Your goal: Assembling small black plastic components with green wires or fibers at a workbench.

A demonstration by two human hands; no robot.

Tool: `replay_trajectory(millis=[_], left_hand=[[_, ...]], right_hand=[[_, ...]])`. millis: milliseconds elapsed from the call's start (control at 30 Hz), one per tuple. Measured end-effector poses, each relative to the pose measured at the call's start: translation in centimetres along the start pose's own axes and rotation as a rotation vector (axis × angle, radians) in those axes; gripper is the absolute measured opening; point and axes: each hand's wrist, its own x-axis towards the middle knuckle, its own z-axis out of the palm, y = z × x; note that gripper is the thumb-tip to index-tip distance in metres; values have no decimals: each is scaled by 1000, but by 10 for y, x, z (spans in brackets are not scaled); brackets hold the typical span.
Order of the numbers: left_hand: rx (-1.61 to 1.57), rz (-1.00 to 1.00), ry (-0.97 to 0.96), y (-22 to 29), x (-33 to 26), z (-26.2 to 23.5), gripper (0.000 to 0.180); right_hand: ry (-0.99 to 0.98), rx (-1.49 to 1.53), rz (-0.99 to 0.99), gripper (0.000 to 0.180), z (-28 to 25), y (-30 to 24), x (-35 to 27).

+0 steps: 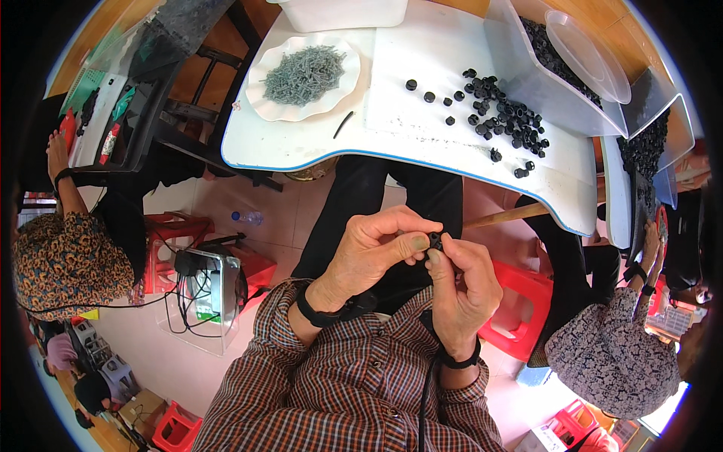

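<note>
A small black knob-like plastic part (435, 241) is pinched between my two hands, above my lap and just off the table's near edge. My left hand (369, 248) grips it from the left with thumb and fingertips. From the right, my right hand (467, 290) closes on it with thumb and forefinger. The fingers hide most of the part. Similar black parts (516, 117) lie loose in a heap on the white table (301, 143), a few of them scattered to the left. A wavy-rimmed white plate (258, 94) holds a pile of thin grey pins or screws (305, 75).
A thin black strip (343, 125) lies beside the plate. At the back right stands a clear bin (553, 94) full of black parts, with a clear lid (587, 56) on it. A white tub (343, 13) sits at the back. Co-workers sit left and right; red stools (520, 309) stand nearby.
</note>
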Motion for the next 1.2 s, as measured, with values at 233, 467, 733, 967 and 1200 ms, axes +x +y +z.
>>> replay_trajectory(millis=[233,467,733,967,1200], left_hand=[[-9,-57,35,6,-1,1,24],[41,-13,6,9,-1,-2,21],[132,82,-10,6,0,-2,21],[140,107,-14,7,0,0,21],[185,175,0,4,-1,3,21]], right_hand=[[-4,-1,11,21,1,-1,1],[-8,19,6,20,2,1,0],[-13,21,-4,19,2,3,-2],[6,30,-17,19,1,4,-4],[37,46,-72,20,1,6,-4]])
